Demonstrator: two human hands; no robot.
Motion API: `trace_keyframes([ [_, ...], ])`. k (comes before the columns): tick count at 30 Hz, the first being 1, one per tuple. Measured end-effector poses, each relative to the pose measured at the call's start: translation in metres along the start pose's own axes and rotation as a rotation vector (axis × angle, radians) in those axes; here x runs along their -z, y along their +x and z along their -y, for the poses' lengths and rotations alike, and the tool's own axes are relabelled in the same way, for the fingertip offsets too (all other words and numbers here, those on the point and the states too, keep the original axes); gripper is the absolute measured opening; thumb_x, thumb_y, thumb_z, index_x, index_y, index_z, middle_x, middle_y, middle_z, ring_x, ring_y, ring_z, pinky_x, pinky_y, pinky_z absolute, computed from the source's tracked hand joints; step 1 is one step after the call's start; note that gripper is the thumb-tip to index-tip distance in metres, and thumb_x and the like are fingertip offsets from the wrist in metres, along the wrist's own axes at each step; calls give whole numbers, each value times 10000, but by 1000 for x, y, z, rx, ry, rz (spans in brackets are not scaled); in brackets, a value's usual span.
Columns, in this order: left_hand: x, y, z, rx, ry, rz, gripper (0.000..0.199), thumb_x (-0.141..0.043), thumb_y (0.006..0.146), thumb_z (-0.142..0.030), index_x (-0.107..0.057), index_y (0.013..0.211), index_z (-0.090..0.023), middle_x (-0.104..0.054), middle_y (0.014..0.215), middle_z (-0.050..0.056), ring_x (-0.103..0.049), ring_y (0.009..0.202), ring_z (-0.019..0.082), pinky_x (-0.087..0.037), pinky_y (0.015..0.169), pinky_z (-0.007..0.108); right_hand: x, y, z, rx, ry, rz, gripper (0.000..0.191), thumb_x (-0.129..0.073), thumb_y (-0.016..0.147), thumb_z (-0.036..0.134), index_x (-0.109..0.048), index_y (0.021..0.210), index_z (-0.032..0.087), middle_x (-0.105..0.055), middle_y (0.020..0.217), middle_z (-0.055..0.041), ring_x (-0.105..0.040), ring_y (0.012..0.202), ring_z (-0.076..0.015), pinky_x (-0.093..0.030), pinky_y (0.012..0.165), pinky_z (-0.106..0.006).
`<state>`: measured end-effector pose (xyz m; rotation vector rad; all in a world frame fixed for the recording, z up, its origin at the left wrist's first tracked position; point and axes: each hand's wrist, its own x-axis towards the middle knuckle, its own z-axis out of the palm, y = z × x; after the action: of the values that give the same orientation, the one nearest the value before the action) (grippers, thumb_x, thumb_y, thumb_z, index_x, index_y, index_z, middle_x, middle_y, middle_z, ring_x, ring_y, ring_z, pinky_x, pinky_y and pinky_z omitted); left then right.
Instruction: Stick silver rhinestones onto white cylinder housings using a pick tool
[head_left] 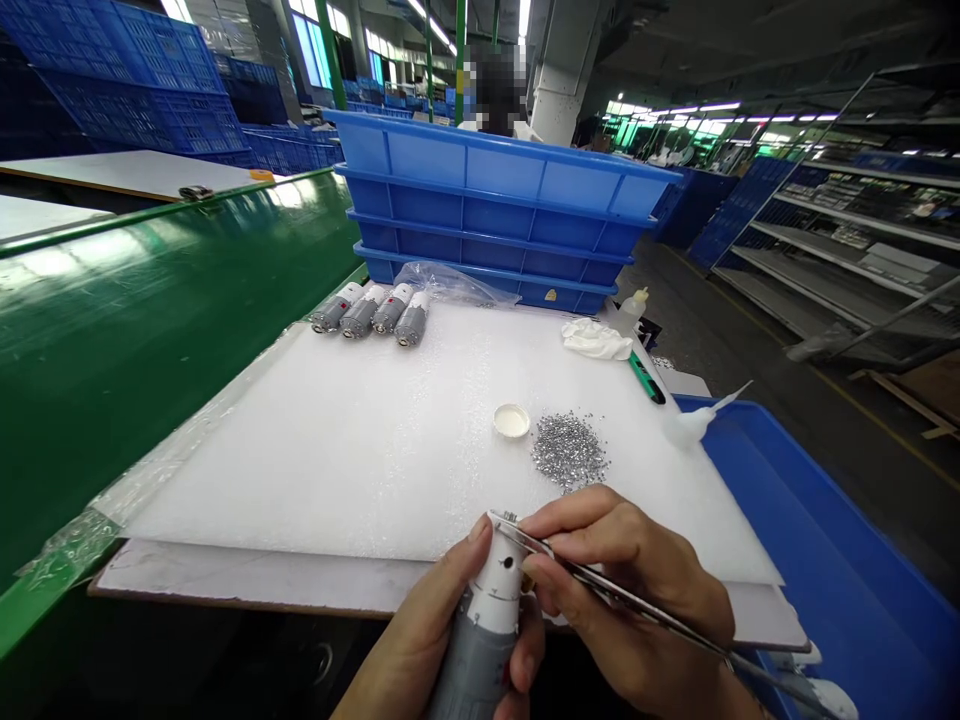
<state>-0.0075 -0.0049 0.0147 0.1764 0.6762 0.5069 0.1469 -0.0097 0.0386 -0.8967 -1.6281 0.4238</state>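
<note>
A grey and white cylindrical part [480, 640] stands tilted at the bottom centre, with my left hand [442, 610] wrapped round it. My right hand [637, 590] pinches metal tweezers [637, 603], whose tips touch the white top end of the part. Beyond my hands, a heap of small silvery pieces [570, 450] lies on the white foam sheet [337, 450], beside a small round white dish [511, 421]. Several similar grey and white parts [373, 312] lie in a row at the sheet's far left.
Stacked blue bins [495, 200] stand behind the sheet. A white cloth [596, 339], a green-handled tool [646, 378] and a dropper bottle [690, 425] lie along the right side. A blue tray [840, 570] sits at the right. A person [499, 90] is behind the bins.
</note>
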Motion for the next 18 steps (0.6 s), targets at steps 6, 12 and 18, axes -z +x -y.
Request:
trace_keyframes([
  [6, 2, 3, -2, 9, 23, 34, 570, -645, 811, -628, -672, 570, -112, -583, 461, 14, -544, 311, 67, -410, 327, 124, 0, 4, 1, 7, -6, 9, 189, -680, 821, 29, -640, 885, 203, -749, 811, -46, -737, 703, -172, -617, 544, -246],
  [12, -1, 5, -4, 22, 69, 25, 563, -596, 838, -633, -703, 642, -116, -570, 445, 6, -533, 312, 62, -396, 335, 117, 7, 6, -7, 25, 25, 114, 182, -674, 847, 33, -630, 901, 200, -759, 837, -51, -745, 743, -176, -617, 607, -275],
  [18, -6, 1, 3, -97, 128, -46, 542, -525, 894, -585, -710, 704, -112, -532, 439, -16, -469, 303, 37, -338, 329, 97, 13, 5, -18, -4, 125, 179, 195, -693, 846, 34, -632, 920, 204, -746, 886, -51, -721, 734, -153, -592, 606, -269],
])
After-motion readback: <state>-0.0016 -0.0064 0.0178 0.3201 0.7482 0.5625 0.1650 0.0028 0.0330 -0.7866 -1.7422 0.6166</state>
